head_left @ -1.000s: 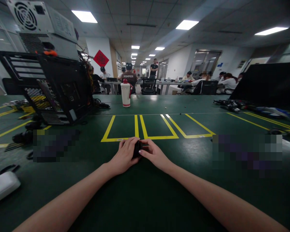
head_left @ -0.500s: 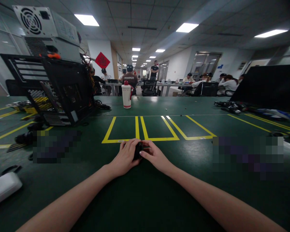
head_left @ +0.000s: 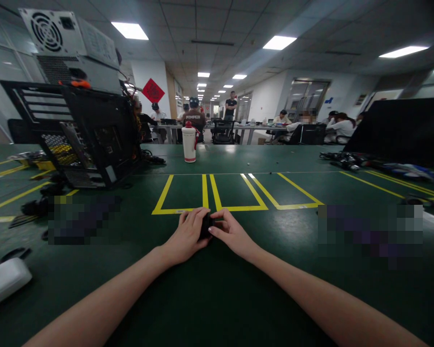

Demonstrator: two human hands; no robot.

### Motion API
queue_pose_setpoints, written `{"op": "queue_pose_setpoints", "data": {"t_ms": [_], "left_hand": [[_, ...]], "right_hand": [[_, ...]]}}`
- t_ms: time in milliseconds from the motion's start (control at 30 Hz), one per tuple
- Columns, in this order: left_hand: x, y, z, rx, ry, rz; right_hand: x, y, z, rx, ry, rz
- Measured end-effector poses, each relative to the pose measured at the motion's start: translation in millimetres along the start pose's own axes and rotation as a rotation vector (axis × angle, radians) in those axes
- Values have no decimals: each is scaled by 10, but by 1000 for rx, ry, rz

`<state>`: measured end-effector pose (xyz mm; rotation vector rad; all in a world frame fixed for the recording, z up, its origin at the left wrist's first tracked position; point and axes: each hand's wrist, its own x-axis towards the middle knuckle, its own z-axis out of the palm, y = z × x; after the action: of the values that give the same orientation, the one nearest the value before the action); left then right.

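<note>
A small black object [head_left: 206, 226] rests at the green tabletop [head_left: 217, 294], just below the yellow tape lines; its kind is not clear. My left hand [head_left: 189, 232] is wrapped over its left side, fingers bent across the top. My right hand [head_left: 233, 233] touches its right side, thumb and fingertips pinching at the edge. Much of the object is hidden by the fingers. Yellow tape outlines [head_left: 238, 208] lie right beyond both hands.
An open black computer case [head_left: 90, 140] with power supplies [head_left: 72, 41] on top stands at left. A white bottle with a red lid [head_left: 190, 144] stands ahead. Cables [head_left: 343, 159] and a dark monitor [head_left: 405, 127] are at right. A white object [head_left: 7, 282] lies near left. People sit behind.
Both hands stay nearly still around the black object. The fingers of the right hand have shifted very slightly on its edge.
</note>
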<state>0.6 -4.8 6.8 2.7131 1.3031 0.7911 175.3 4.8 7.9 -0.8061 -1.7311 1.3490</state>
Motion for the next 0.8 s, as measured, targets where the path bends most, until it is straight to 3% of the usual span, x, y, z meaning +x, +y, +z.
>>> {"op": "queue_pose_setpoints", "data": {"t_ms": [800], "left_hand": [[-1,2,-8,-16,-7,-10]], "right_hand": [[17,14,-3,-49,10,10]]}}
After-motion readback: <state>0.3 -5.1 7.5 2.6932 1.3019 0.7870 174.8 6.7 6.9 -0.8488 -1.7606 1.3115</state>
